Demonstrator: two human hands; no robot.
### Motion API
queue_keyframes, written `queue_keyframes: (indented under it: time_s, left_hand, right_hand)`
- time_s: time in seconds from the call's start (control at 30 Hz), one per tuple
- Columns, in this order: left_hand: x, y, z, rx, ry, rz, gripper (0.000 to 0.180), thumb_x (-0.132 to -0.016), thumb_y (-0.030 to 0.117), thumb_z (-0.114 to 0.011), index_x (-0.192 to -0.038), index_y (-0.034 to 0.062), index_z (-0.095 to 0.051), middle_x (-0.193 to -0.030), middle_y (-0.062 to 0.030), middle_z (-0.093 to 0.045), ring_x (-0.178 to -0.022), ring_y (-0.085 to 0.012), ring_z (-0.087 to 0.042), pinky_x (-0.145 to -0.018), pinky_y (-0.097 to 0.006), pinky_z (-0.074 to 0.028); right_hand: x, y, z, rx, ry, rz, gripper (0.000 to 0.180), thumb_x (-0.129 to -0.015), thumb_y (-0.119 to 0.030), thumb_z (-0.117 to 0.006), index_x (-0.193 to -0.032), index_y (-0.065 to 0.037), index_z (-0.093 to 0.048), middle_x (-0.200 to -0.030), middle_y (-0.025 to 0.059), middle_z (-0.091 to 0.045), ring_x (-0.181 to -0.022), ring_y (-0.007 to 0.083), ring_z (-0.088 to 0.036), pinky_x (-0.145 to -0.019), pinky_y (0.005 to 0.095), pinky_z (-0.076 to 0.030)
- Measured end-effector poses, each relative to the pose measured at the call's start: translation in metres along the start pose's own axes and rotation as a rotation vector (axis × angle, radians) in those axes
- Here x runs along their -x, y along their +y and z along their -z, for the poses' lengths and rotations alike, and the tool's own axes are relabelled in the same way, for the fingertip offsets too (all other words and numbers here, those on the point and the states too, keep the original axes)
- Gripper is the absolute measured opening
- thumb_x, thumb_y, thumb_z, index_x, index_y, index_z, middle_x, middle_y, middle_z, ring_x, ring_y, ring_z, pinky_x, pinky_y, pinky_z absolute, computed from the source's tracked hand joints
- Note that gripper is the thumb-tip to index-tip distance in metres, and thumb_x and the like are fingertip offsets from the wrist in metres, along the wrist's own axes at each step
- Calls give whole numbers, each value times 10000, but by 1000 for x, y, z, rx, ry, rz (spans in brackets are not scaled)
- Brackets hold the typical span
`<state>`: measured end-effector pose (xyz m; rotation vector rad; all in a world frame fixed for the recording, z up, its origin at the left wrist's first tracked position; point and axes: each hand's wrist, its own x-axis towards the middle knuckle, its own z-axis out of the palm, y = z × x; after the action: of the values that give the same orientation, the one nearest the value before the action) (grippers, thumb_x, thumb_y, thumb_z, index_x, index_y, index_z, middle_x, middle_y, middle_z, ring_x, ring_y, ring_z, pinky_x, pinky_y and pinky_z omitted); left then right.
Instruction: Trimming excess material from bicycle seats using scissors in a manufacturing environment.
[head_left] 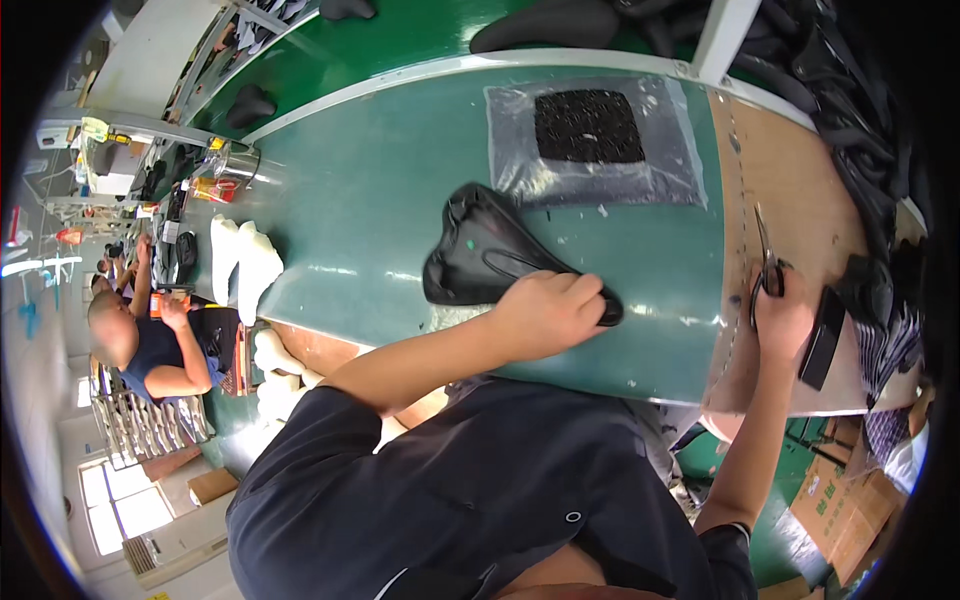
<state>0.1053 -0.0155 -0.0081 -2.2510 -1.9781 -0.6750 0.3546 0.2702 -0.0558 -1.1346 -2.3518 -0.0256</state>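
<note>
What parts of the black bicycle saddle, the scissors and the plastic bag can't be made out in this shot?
Head view only:
- Black bicycle saddle: its narrow nose lies under the left hand.
- Metal scissors: handles are covered by the right hand.
- Clear plastic bag: the dark grainy contents are too small to identify.
- Dark pile at right: blurred by the fisheye rim.

Black bicycle saddle lies flat on green table — scissors well apart.

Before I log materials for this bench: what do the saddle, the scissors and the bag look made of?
Saddle: black, smooth, glossy with highlights, likely plastic or synthetic leather. Scissors under the right hand: grey metal blades, dark handles. Bag: clear crinkled plastic film over a black granular square. The left hand rests on the saddle.
</note>
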Motion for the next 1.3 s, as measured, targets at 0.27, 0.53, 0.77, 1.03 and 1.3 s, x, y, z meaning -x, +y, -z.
queue_keyframes:
  time_s: [0.27,0.53,0.77,1.03,1.3]
  left_hand:
    - [-35,-9,7,358,-143,112,333,-820,179,-842,-1062,31,-668,-1006,-122,-640,-857,-327,-651,-734,-390,-548]
    - [-48,1,-4,302,-144,-44,325,-838,136,-829,-1121,41,-699,-1046,-84,-623,-830,-274,-657,-703,-361,-553]
    - [-50,-11,-17,224,-134,-232,197,-861,66,-783,-1029,27,-687,-1000,-88,-638,-828,-287,-666,-690,-375,-554]
    - [-52,-24,-30,378,-77,-212,156,-837,15,-744,-952,26,-639,-974,-115,-625,-839,-329,-645,-703,-412,-543]
    - [-52,-26,-33,404,-68,-217,157,-824,9,-752,-935,30,-642,-957,-105,-633,-812,-310,-644,-686,-396,-542]
  right_hand:
    - [31,-32,74,-138,-137,-175,279,-847,-292,-804,-1007,-77,-726,-813,148,-687,-742,369,-686,-663,457,-548]
    - [61,-52,104,-160,-303,8,290,-776,-208,-838,-964,-54,-681,-900,99,-659,-802,326,-671,-682,433,-538]
    - [58,-66,109,-52,-307,351,323,-712,-179,-836,-876,-29,-602,-892,118,-587,-885,321,-631,-753,447,-530]
    - [42,-89,114,55,-365,475,342,-720,-201,-840,-872,-30,-586,-891,92,-562,-874,288,-615,-738,421,-513]
    - [23,-91,112,94,-449,569,307,-738,-176,-826,-867,-37,-584,-896,84,-570,-875,272,-617,-761,410,-509]
